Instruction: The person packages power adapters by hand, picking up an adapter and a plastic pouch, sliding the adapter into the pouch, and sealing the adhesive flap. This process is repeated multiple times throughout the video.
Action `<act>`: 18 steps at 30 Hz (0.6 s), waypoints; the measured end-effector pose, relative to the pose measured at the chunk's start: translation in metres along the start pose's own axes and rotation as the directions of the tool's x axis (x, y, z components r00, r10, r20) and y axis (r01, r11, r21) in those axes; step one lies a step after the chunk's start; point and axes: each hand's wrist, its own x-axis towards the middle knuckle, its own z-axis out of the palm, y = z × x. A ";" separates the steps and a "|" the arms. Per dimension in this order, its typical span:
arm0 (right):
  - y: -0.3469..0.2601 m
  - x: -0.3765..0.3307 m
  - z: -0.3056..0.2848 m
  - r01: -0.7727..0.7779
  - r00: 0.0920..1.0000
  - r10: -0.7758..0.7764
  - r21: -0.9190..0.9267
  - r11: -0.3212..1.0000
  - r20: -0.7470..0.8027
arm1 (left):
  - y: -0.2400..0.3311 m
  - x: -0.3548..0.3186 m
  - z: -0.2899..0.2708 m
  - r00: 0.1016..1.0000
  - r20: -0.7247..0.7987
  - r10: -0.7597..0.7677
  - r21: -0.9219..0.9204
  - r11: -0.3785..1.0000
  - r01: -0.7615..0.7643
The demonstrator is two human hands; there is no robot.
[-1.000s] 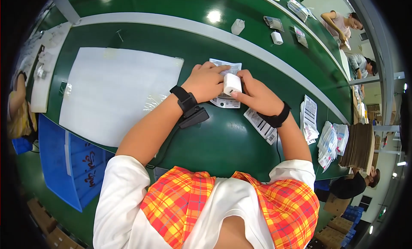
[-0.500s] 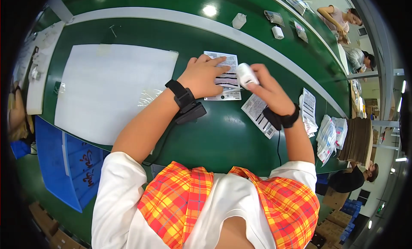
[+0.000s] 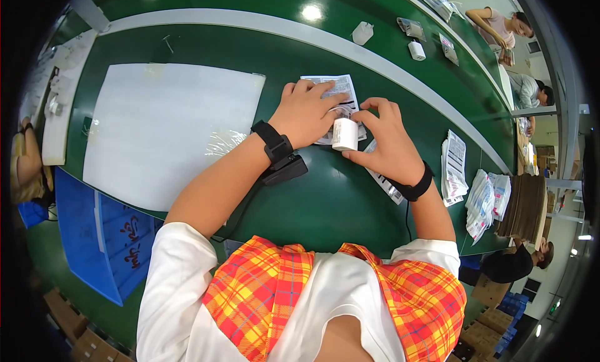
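A white charger block (image 3: 345, 136) is pinched between the thumb and fingers of my right hand (image 3: 395, 146). It sits at the near end of a flat printed plastic bag (image 3: 342, 84), where a bit of clear film shows lifted. Across that bag lies my left hand (image 3: 305, 117), fingers stretched out and pressing it to the green table, thumb close to the charger block. Whether the block's far end is inside the bag, I cannot tell. Another printed bag (image 3: 389, 186) lies partly hidden under my right hand.
A large white sheet (image 3: 172, 134) is taped down on the left. Stacked printed bags (image 3: 454, 165) and plastic packs (image 3: 480, 203) lie at the right. Beyond a pale rail stand another charger block (image 3: 416, 50) and small pouches (image 3: 410, 28). A blue bin (image 3: 103, 237) is at lower left.
My right hand has brought the charger block left and nearer to me, turning it upright against the bag's near end. My left hand stays on the bag, its thumb now beside the block.
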 end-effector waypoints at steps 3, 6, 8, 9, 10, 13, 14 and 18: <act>-0.001 -0.001 0.008 0.054 0.997 -0.061 -0.108 0.993 -0.055 | 0.001 0.002 -0.007 0.996 0.087 -0.029 -0.061 0.998 0.034; 0.003 0.004 0.021 -0.023 0.997 0.014 -0.107 0.994 -0.081 | 0.014 0.000 -0.010 0.989 0.139 -0.050 -0.019 0.998 0.053; 0.008 0.012 0.027 -0.214 0.975 0.214 0.004 0.977 -0.064 | 0.025 -0.002 -0.010 0.987 0.146 -0.074 0.127 0.990 0.055; 0.009 0.012 0.026 -0.217 0.974 0.216 0.003 0.976 -0.068 | 0.025 -0.002 -0.007 0.987 0.146 -0.069 0.127 0.991 0.051; 0.008 0.012 0.026 -0.254 0.963 0.257 0.047 0.966 -0.076 | 0.026 -0.003 -0.004 0.994 0.110 -0.024 0.154 0.988 0.007; 0.011 0.015 0.025 -0.326 0.937 0.339 0.133 0.936 -0.088 | 0.025 -0.006 0.003 0.997 0.040 0.072 0.213 0.974 -0.078; 0.015 0.019 0.027 -0.318 0.942 0.328 0.122 0.940 -0.073 | 0.024 -0.008 0.005 0.998 0.013 0.069 0.191 0.979 -0.071; 0.019 0.023 0.032 -0.302 0.951 0.307 0.127 0.945 -0.020 | 0.025 -0.008 0.002 0.999 -0.021 0.038 0.094 0.995 -0.036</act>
